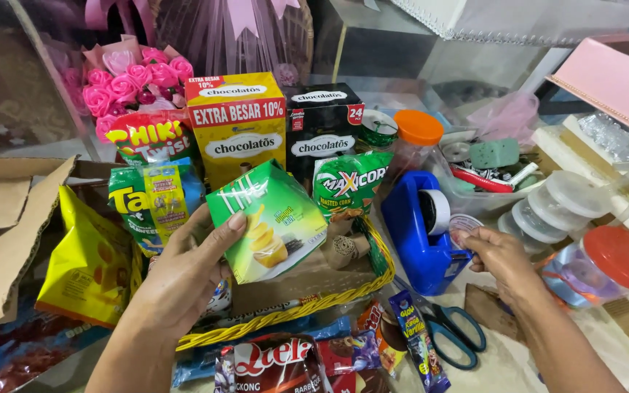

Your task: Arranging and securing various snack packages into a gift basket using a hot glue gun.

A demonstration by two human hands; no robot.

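Here, my left hand point(183, 273) fingers clamped round a green snack box point(267, 222), tilted, long axis up-left, my right hand point(500, 255) fingertips pinching tape at the blue dispenser point(420, 240).

Your left hand point(183, 273) and right hand point(500, 256) are both bare: no gloves, rings, watch or bracelets show on either. Both forearms are uncovered as far as the lower edge of the view, with no sleeve or cuff in sight. Your fingernails are short and unpainted where visible, on the left thumb and on the right fingers; nothing else of you shows.
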